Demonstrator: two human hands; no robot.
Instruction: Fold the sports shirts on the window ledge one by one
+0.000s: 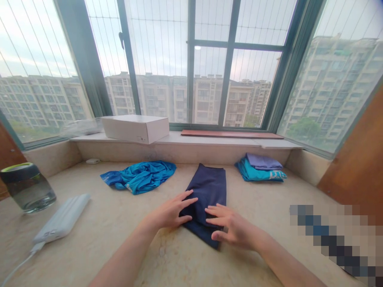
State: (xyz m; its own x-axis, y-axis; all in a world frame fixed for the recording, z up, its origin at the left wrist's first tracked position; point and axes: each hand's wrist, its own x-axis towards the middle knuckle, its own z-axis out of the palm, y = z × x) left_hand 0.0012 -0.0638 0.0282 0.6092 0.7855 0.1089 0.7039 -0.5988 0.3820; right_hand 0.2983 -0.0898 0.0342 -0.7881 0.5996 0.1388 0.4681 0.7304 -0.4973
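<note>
Navy cloth (209, 185) lies flat. Left hand (173, 210), spread, on its left edge; right hand (232, 226), spread, on its right. Rumpled blue garment (149, 177) left of cloth.

There are two hands (172, 211) (235, 227), one navy garment (209, 185), one bottle (33, 193), one power bank (63, 219) and one carton (131, 129).

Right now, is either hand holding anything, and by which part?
Nothing appears gripped: the left hand and right hand lie open on the navy cloth, one at each side.
</note>
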